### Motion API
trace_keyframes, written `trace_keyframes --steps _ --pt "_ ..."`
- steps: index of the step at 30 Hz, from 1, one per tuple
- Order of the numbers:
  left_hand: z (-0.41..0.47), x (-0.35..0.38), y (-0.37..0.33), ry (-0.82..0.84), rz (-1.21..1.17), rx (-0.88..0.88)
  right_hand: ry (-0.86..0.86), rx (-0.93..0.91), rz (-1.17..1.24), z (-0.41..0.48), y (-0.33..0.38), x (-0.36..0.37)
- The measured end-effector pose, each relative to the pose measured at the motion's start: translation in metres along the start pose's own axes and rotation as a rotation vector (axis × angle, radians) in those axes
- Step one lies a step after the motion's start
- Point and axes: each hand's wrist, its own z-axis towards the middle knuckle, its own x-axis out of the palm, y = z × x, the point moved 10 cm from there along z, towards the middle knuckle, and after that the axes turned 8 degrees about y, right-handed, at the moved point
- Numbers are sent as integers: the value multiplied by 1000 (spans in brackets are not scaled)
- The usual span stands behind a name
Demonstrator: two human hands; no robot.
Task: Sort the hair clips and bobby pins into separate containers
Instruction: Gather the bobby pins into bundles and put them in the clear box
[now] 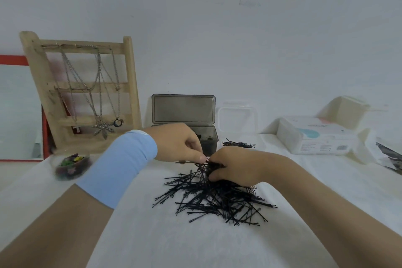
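Desk [152, 235], white-covered: loose heap of black bobby pins [217, 198] at centre; right hand [235, 167] curled down into its top, closed on a clump of pins; left hand [178, 143], blue sleeve at the wrist, fingertips pinched together on pins at the heap's upper edge. Behind the hands: dark smoked box [206, 137], lid raised, and a clear container [238, 137] holding more pins. Left edge: blurred clear bowl of coloured hair clips [71, 166], in front of a wooden necklace rack [87, 89].

Print on the white box [316, 136] at right is too blurred to read.
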Motion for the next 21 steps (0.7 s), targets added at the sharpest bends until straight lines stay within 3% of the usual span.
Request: trace_keyframes --steps 8,11,14,18,21 --pt "-9 -1 0 75 -141 49 -113 -68 382 -4 -7 -17" --pt "-7 -6 -2 8 -166 75 -167 -75 559 -1 -15 -16" --pt "-7 -17 -2 -101 -251 110 -108 -138 742 -1 -12 -11" --pt "-8 -22 -8 -144 -300 167 -21 -185 582 0 -6 -5" --pt "-8 -20 -3 -119 -261 125 -68 -164 628 -1 -11 -11"
